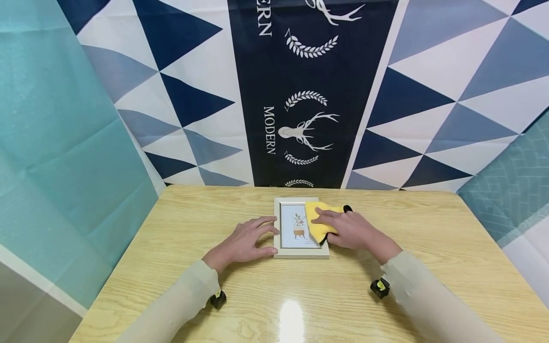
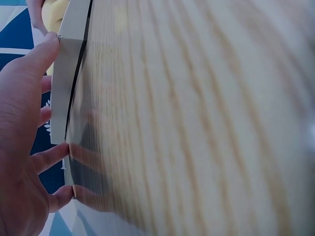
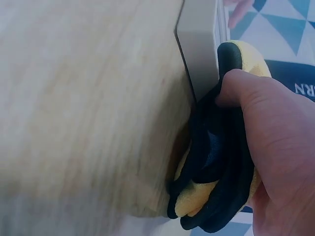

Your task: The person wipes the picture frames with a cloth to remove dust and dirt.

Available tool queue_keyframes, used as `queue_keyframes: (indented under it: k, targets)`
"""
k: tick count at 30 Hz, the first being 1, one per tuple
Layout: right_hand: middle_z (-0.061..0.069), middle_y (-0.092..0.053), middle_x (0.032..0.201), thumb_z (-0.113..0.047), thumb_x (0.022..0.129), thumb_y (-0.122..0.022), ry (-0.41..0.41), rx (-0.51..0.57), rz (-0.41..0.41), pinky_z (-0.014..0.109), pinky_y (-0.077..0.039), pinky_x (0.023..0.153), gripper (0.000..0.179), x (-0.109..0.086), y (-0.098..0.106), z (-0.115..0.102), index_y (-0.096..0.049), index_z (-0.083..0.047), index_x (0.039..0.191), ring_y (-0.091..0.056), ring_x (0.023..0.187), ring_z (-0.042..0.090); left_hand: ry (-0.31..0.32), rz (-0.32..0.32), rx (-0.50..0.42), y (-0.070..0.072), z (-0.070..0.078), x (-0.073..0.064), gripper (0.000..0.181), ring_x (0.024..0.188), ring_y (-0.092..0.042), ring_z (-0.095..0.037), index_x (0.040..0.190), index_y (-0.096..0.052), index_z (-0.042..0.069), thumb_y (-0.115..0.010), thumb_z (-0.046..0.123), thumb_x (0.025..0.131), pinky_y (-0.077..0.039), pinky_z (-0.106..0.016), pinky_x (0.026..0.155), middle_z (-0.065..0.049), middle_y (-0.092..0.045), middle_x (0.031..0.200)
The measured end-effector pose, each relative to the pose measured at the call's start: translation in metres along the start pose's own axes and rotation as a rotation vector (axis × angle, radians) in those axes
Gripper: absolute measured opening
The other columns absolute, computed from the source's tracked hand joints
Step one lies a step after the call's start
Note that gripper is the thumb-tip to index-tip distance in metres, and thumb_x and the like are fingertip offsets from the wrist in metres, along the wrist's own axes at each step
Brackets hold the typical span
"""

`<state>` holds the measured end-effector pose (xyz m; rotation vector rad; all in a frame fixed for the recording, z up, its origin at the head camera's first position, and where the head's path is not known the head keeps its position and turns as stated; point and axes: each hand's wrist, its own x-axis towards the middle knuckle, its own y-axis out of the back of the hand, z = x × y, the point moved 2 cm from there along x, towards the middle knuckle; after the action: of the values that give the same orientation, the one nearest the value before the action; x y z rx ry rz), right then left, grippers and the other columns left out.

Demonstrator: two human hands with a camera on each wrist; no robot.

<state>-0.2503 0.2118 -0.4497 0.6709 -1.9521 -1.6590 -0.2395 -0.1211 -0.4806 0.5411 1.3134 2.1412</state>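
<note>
A cream picture frame point(image 1: 300, 254) lies face up near the back of the wooden table, showing a print point(image 1: 293, 238) of a potted plant on a small stand. My left hand point(image 1: 249, 242) rests at its left side, thumb on the near corner and spread fingers along the edge; in the left wrist view two fingertips touch the tabletop. With my right hand point(image 1: 349, 229) I hold a yellow cloth point(image 1: 316, 229) with dark trim on the frame's right part, covering some of the print. Folds of the cloth's dark edging point(image 3: 231, 162) bunch under my thumb in the right wrist view.
The wooden table point(image 1: 193, 214) reaches back to a patterned curtain point(image 1: 296, 162) with deer heads and triangles. Teal sheeting point(image 1: 77, 143) hangs on the left. A small dark device point(image 1: 218, 299) sits at my left wrist and another dark device point(image 1: 380, 287) at my right.
</note>
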Motion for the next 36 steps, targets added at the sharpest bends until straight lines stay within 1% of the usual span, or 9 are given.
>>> queue_keyframes:
  k: [7,14,19,24,31,36]
  targets:
    - [0.02,-0.063,0.165,-0.013,0.1,-0.071,0.052,-0.015,0.038,0.021,-0.015,0.051,0.049,-0.013,-0.001,-0.012,-0.074,-0.019,0.148,-0.01,0.05,0.003,0.009,0.005,0.0,0.0,0.0,-0.001,0.051,0.162,-0.051,-0.043,0.15,-0.068,0.028,-0.07,0.057,0.107,-0.046,-0.074,0.117,-0.003,-0.043,0.183]
    - [0.021,-0.063,0.165,-0.012,0.1,-0.072,0.091,-0.049,0.056,0.019,-0.016,0.049,0.051,-0.029,-0.002,-0.021,-0.072,-0.019,0.15,-0.012,0.049,0.001,0.008,0.015,0.0,0.001,0.001,-0.001,0.051,0.162,-0.051,-0.043,0.149,-0.067,0.029,-0.071,0.058,0.107,-0.044,-0.079,0.117,-0.003,-0.044,0.182]
    - [0.023,-0.066,0.162,-0.011,0.098,-0.074,0.134,-0.075,0.095,0.017,-0.015,0.049,0.052,-0.039,-0.003,-0.029,-0.073,-0.018,0.149,-0.01,0.05,-0.001,0.003,0.014,0.002,0.001,0.002,0.0,0.051,0.163,-0.05,-0.044,0.149,-0.067,0.03,-0.07,0.058,0.107,-0.045,-0.079,0.117,-0.002,-0.044,0.182]
    - [0.023,-0.068,0.159,-0.012,0.095,-0.078,0.172,-0.104,0.136,0.016,-0.017,0.049,0.054,-0.044,-0.004,-0.034,-0.073,-0.017,0.148,-0.01,0.051,-0.003,0.01,0.011,0.0,0.001,0.002,0.0,0.052,0.163,-0.05,-0.043,0.15,-0.067,0.029,-0.07,0.058,0.107,-0.044,-0.079,0.118,-0.002,-0.044,0.182]
    - [0.02,-0.068,0.16,-0.008,0.095,-0.077,0.148,-0.074,0.115,0.018,-0.02,0.049,0.054,-0.044,-0.002,-0.032,-0.074,-0.019,0.148,-0.013,0.05,-0.002,0.02,0.003,-0.013,0.003,0.003,-0.002,0.052,0.164,-0.049,-0.044,0.15,-0.068,0.028,-0.071,0.056,0.107,-0.042,-0.081,0.119,-0.003,-0.044,0.182]
    - [0.02,-0.071,0.156,-0.004,0.096,-0.076,0.125,-0.038,0.126,0.017,-0.024,0.049,0.051,-0.042,0.004,-0.027,-0.074,-0.015,0.145,-0.015,0.049,-0.003,0.018,0.002,-0.019,0.003,0.004,-0.002,0.051,0.163,-0.049,-0.045,0.149,-0.068,0.027,-0.071,0.054,0.107,-0.041,-0.083,0.12,-0.004,-0.045,0.182]
